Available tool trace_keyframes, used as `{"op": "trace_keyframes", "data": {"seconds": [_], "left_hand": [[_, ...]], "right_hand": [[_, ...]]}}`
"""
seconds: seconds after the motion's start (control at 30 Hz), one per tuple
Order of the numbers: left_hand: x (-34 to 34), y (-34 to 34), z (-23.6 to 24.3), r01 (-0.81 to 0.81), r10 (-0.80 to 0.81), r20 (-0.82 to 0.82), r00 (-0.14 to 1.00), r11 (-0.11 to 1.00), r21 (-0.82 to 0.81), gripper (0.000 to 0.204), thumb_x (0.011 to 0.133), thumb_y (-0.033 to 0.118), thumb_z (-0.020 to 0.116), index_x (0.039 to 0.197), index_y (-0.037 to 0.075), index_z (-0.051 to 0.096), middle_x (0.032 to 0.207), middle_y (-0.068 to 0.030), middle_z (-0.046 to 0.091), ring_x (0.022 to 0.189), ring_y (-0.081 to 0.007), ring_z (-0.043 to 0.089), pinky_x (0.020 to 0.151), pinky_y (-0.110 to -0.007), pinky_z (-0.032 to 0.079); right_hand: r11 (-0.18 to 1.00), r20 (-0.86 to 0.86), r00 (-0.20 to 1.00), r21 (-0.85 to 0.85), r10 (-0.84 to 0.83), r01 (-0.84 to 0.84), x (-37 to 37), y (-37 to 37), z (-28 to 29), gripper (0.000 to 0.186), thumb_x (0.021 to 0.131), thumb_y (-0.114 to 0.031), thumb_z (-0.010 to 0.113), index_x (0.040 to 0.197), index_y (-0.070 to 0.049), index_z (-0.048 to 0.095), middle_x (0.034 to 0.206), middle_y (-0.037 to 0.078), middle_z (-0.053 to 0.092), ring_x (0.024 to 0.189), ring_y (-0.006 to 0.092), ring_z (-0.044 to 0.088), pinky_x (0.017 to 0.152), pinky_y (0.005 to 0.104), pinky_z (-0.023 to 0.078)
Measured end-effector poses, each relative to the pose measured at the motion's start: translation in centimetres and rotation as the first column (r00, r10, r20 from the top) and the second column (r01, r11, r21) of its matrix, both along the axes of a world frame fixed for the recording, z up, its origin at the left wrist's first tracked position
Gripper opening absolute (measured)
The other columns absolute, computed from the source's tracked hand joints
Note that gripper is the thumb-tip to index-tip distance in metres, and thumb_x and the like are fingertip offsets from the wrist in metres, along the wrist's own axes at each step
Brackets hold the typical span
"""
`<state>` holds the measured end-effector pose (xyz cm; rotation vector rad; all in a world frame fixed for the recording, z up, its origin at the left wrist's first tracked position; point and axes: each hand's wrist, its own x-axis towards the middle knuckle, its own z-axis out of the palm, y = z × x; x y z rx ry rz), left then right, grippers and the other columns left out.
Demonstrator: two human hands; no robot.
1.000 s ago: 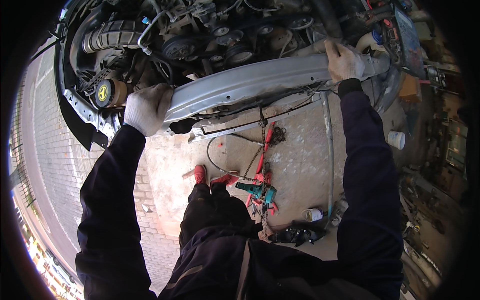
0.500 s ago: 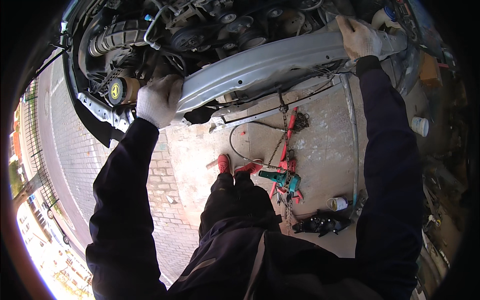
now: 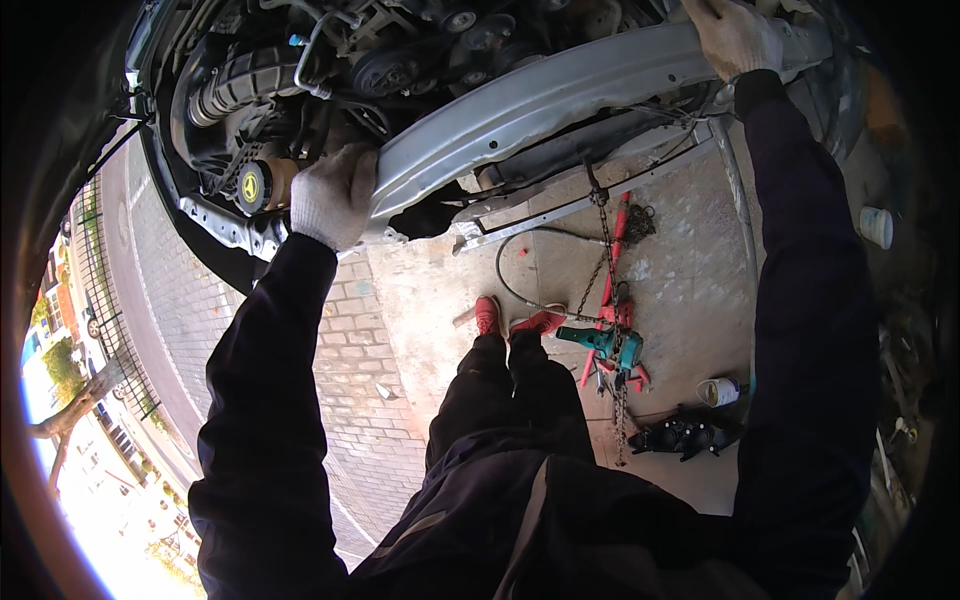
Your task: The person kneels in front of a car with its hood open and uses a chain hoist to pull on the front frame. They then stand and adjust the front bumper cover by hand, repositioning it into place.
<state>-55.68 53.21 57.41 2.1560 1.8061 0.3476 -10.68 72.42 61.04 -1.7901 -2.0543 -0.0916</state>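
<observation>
A long silver-grey bumper beam (image 3: 545,98) spans the front of an opened car engine bay. My left hand (image 3: 335,196), in a white knit work glove, is closed around the beam's left end, its fingertips partly hidden. Near the right end, my right hand (image 3: 738,40), in a matching soiled glove, is wrapped over the beam's top edge. The upper part of that hand reaches the picture's rim. Beside my left hand is a reservoir with a black cap (image 3: 254,187) bearing a yellow mark.
Belts and pulleys (image 3: 385,72) and a ribbed air duct (image 3: 245,85) lie behind the beam. Below hangs a chain (image 3: 601,250), near a red bar (image 3: 617,240) and a teal power tool (image 3: 590,342). A tin (image 3: 718,391) and black part (image 3: 685,433) lie at right.
The view has shifted and tilted slightly, so the ground and its tools appear farther right. Both hands stay on the beam, which shows no clear movement against the car.
</observation>
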Motion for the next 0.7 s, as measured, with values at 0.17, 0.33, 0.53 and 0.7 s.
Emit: {"op": "trace_keyframes", "data": {"seconds": [0.17, 0.33, 0.53, 0.7], "left_hand": [[-0.2, 0.0, -0.5, 0.018, -0.021, 0.060, 0.998, 0.998, 0.054, 0.027, 0.103, 0.025, 0.054, 0.105, 0.006, 0.072, 0.086, -0.0209, 0.071, 0.079, -0.0413, 0.071, 0.072, -0.048, 0.058], [-0.4, 0.1, -0.9, 0.047, -0.049, 0.037, 0.998, 0.998, 0.050, 0.027, 0.103, 0.026, 0.052, 0.105, 0.006, 0.070, 0.086, -0.0204, 0.071, 0.079, -0.0413, 0.071, 0.071, -0.048, 0.058], [-0.5, 0.1, -1.2, 0.073, -0.075, 0.020, 0.997, 0.993, 0.097, 0.031, 0.105, 0.031, 0.048, 0.105, 0.010, 0.070, 0.088, -0.0198, 0.072, 0.080, -0.0415, 0.071, 0.072, -0.050, 0.058], [-0.8, 0.1, -1.5, 0.135, -0.127, -0.075, 0.989, 0.984, 0.119, 0.034, 0.105, 0.033, 0.048, 0.107, 0.008, 0.070, 0.089, -0.0211, 0.072, 0.083, -0.0432, 0.071, 0.074, -0.051, 0.057]], "right_hand": [[0.999, 0.050, 0.997, -0.002, -0.051, 0.051, 0.1, 0.1, -0.1, 0.045, 0.099, -0.047, 0.058, 0.088, -0.009, 0.078, 0.087, 0.019, 0.074, 0.090, 0.0416, 0.071, 0.081, 0.0522, 0.054], [0.989, 0.017, 0.997, 0.132, -0.074, 0.072, 0.3, -0.1, -1.0, 0.040, 0.100, -0.044, 0.057, 0.094, -0.010, 0.076, 0.089, 0.019, 0.074, 0.089, 0.0421, 0.071, 0.079, 0.0534, 0.054], [0.928, -0.029, 0.999, 0.371, -0.022, 0.031, -0.6, -2.8, -2.9, 0.034, 0.103, -0.036, 0.055, 0.115, -0.011, 0.074, 0.123, 0.016, 0.072, 0.127, 0.0380, 0.060, 0.111, 0.0511, 0.043], [0.968, 0.187, 0.972, 0.232, -0.144, 0.098, -1.9, -14.9, -10.2, 0.039, 0.103, -0.035, 0.062, 0.136, -0.015, 0.066, 0.132, 0.017, 0.068, 0.118, 0.0386, 0.064, 0.103, 0.0481, 0.051]]}}
